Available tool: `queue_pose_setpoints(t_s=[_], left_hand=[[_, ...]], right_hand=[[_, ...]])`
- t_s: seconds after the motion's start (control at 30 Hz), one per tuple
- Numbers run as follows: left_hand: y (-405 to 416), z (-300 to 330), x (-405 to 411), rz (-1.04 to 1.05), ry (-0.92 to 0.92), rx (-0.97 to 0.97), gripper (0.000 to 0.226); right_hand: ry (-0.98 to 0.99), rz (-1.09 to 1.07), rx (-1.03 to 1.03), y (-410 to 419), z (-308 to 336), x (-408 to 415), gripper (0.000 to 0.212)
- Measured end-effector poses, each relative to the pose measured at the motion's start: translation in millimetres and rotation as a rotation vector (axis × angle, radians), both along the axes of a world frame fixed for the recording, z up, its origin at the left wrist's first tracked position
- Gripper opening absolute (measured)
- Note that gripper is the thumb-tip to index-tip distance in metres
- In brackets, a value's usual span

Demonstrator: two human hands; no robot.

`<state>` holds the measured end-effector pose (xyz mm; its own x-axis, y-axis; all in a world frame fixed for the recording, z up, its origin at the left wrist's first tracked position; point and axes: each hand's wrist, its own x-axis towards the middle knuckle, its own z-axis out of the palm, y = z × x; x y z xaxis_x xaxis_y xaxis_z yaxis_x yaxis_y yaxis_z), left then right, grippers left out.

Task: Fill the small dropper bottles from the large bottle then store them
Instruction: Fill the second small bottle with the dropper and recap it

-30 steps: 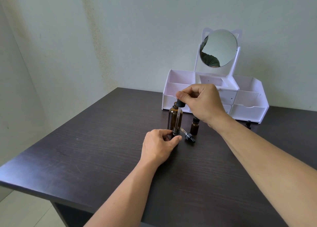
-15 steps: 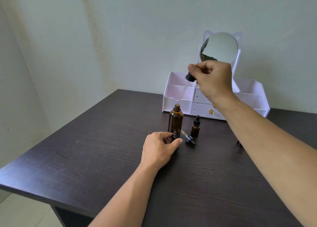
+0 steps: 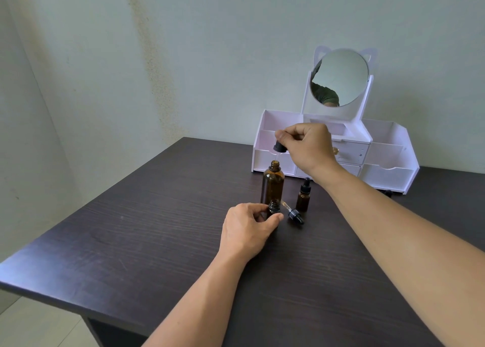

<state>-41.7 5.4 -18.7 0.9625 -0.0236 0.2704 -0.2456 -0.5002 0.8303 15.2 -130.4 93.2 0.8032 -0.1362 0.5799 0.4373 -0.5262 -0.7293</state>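
The large amber bottle [image 3: 273, 184] stands open on the dark table [image 3: 157, 241]. My right hand [image 3: 307, 147] pinches the black bulb of the large dropper [image 3: 279, 147] just above that bottle's mouth; its glass tube reaches down into the neck. My left hand [image 3: 249, 228] grips an uncapped small amber bottle [image 3: 274, 207] in front of the large one. A small dropper cap [image 3: 293, 213] lies on its side to the right. A second small bottle [image 3: 304, 195] stands capped beyond it.
A white organiser [image 3: 388, 160] with open compartments, drawers and a round cat-ear mirror [image 3: 339, 77] stands at the back against the wall. A small dark object [image 3: 388, 193] lies by its front right corner. The table's left edge drops to the floor.
My right hand lifted the large dropper from the small bottle, rose high, then came down over the large bottle's mouth. My left hand has kept its hold on the small bottle.
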Motion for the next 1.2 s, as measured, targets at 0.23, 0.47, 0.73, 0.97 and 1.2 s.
queue_pose_setpoints(t_s=[0.23,0.47,0.73,0.97,1.2], left_hand=[[0.1,0.0,0.4,-0.006,0.000,0.007,0.032],[0.5,-0.9,2.1,-0.017,-0.001,0.024,0.033],[0.6,-2.6,3.4,-0.009,-0.007,0.018,0.034],[1.0,-3.2,4.4,-0.019,0.001,0.026,0.035],[0.8,-3.3,4.4,-0.015,-0.004,0.032,0.038]], right_hand=[[0.102,0.018,-0.048,1.7,-7.5,6.0,0.017],[0.138,0.002,-0.082,0.7,-9.3,13.0,0.018],[0.146,-0.011,-0.078,-1.0,-10.5,15.0,0.017],[0.129,-0.008,-0.113,-1.1,-12.4,12.1,0.015],[0.098,0.013,-0.192,-1.2,-14.1,5.3,0.015]])
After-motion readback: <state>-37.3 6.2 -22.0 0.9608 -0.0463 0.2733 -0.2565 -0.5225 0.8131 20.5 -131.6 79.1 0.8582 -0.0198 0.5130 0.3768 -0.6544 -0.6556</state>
